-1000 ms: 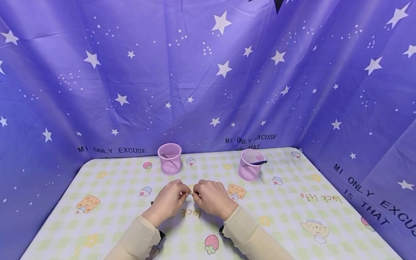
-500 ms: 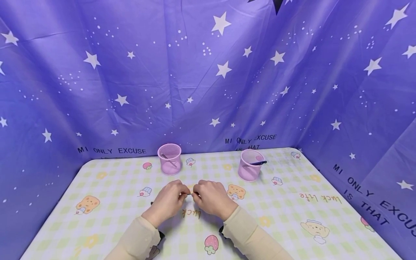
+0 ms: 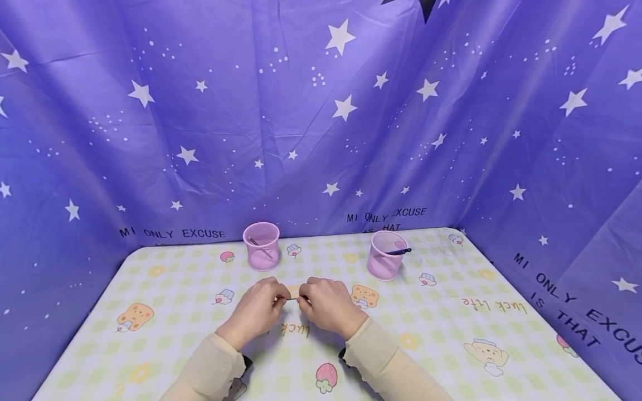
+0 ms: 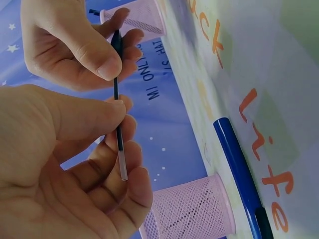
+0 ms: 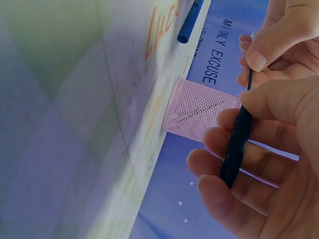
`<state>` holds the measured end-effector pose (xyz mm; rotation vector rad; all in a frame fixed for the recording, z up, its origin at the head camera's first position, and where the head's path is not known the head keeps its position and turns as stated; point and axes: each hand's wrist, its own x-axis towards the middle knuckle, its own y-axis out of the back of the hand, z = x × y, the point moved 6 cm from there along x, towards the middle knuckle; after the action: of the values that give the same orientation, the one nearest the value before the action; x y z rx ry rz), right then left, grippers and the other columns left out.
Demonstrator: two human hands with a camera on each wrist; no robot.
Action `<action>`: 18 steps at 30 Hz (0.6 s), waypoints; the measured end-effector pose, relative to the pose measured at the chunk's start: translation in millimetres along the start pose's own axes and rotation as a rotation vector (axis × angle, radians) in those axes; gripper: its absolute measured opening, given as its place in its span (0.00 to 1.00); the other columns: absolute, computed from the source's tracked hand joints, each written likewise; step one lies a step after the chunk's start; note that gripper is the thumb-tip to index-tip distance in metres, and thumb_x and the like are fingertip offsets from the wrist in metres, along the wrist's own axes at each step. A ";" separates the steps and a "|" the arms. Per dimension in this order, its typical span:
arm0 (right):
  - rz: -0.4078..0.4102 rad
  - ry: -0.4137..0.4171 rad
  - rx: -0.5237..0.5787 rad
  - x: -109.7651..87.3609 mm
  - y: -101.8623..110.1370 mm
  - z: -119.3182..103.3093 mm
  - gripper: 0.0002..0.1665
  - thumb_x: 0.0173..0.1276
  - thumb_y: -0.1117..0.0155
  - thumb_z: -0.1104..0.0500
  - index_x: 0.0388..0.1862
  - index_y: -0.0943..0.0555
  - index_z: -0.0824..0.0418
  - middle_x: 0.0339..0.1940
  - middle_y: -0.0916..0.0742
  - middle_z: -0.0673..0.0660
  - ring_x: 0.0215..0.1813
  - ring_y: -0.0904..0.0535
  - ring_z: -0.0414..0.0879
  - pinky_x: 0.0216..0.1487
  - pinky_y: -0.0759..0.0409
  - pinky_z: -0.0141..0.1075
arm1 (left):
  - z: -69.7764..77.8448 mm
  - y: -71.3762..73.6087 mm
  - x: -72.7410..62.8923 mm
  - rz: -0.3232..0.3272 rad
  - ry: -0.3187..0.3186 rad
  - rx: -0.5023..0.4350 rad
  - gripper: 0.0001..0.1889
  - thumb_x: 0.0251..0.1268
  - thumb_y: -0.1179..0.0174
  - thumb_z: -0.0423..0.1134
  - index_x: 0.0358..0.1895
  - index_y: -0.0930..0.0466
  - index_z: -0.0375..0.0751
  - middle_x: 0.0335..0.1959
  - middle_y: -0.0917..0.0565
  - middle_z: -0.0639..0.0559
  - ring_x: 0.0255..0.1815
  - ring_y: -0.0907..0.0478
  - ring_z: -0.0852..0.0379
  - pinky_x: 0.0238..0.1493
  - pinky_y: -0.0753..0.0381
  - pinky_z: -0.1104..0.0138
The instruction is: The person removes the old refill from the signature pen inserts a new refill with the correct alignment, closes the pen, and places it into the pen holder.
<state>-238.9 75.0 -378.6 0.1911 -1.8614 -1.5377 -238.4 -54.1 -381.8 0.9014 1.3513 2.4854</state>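
Observation:
My left hand (image 3: 254, 307) pinches a thin pen refill (image 4: 119, 137) between thumb and fingers; dark ink fills most of the tube and its end is clear. Close on its right, my right hand (image 3: 331, 305) holds the black ribbed grip section (image 5: 237, 144) of a pen, seen best in the right wrist view. The refill runs out of this section toward the left hand. On the tablecloth below lies a blue pen barrel (image 4: 239, 174), which also shows at the top of the right wrist view but is hidden in the head view.
Behind the hands, a pink mesh cup (image 3: 263, 259) on the left contains thin stick-like pieces. Farther right, another pink mesh cup (image 3: 383, 266) has a dark blue pen part (image 3: 399, 252) leaning over its rim. A purple star-print curtain (image 3: 301, 111) surrounds the table (image 3: 441, 356).
My left hand has shifted slightly left, and a longer stretch of the refill shows between the hands. The right hand has stayed nearly still.

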 end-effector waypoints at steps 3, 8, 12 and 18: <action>0.005 0.000 0.000 0.0 1.0 0.3 0.11 0.61 0.37 0.54 0.19 0.24 0.49 0.18 0.29 0.43 0.20 0.30 0.39 0.18 0.35 0.34 | -0.1 1.0 -0.2 -0.002 0.002 -0.004 0.08 0.50 0.35 0.25 0.30 0.14 0.43 0.26 0.22 0.58 0.30 0.25 0.60 0.36 0.23 0.64; 0.003 -0.005 0.000 0.0 1.5 0.8 0.11 0.61 0.37 0.54 0.19 0.24 0.48 0.18 0.29 0.43 0.19 0.31 0.38 0.18 0.36 0.34 | 0.0 2.0 -0.8 -0.003 0.011 -0.014 0.08 0.51 0.35 0.25 0.30 0.14 0.43 0.26 0.22 0.58 0.30 0.25 0.61 0.36 0.23 0.65; 0.003 -0.002 -0.003 -0.1 1.0 0.7 0.11 0.61 0.37 0.54 0.19 0.24 0.48 0.18 0.29 0.43 0.19 0.31 0.38 0.18 0.36 0.34 | 0.9 1.8 -0.7 -0.010 0.025 -0.003 0.07 0.51 0.35 0.27 0.30 0.15 0.44 0.26 0.24 0.60 0.29 0.26 0.62 0.35 0.24 0.65; -0.010 0.000 -0.007 -0.5 -2.0 -0.6 0.12 0.62 0.38 0.53 0.19 0.25 0.48 0.18 0.29 0.43 0.20 0.32 0.38 0.18 0.36 0.33 | 2.2 0.9 -0.3 -0.018 0.038 0.008 0.07 0.51 0.34 0.28 0.30 0.15 0.45 0.25 0.26 0.61 0.29 0.27 0.61 0.34 0.25 0.65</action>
<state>-238.8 74.3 -380.6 0.1976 -1.8569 -1.5510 -236.7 -53.2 -380.3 0.8438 1.3759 2.4978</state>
